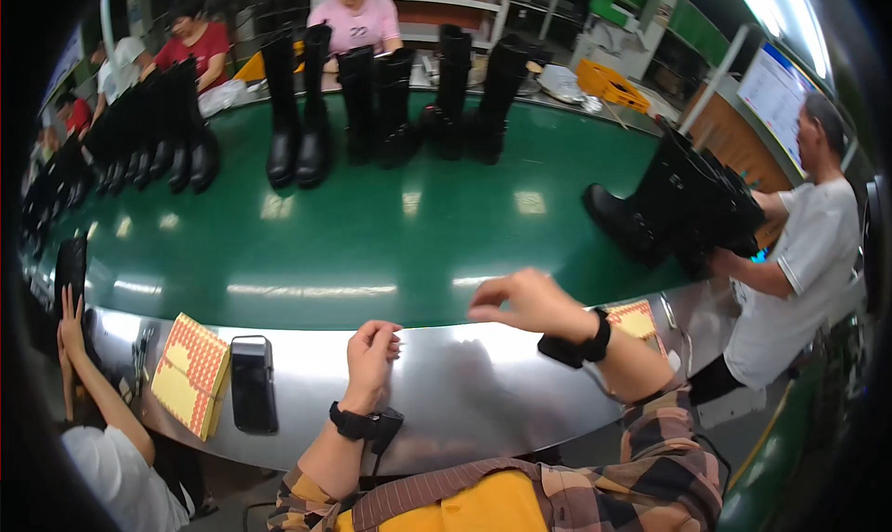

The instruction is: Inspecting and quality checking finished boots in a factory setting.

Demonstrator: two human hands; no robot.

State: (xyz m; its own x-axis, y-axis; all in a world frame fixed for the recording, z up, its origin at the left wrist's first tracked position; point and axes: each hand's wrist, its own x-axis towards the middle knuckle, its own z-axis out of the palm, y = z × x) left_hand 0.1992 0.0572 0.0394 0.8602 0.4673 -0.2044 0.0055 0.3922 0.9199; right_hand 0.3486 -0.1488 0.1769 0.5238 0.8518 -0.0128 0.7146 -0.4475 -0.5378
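My left hand [373, 357] is over the metal table edge [446, 383], its fingers curled in and nothing showing in them. Farther right, my right hand [528, 300] hovers at the border between the metal and the green belt [372, 235], fingers loosely bent and apart, holding nothing visible. Each wrist wears a black strap with a small device. Across the belt, nearest ahead of my hands, stand tall black boots [311, 151] and buckled black boots [395, 114], upright in pairs. Neither hand touches a boot.
A black phone-like case [254, 383] and a stack of patterned cards [190, 374] lie left of me; another patterned stack [634, 320] is at right. A co-worker [799, 253] on the right handles black boots [650, 202]. More boots [139, 142] line the far left. Another person's hand [71, 323] is at left.
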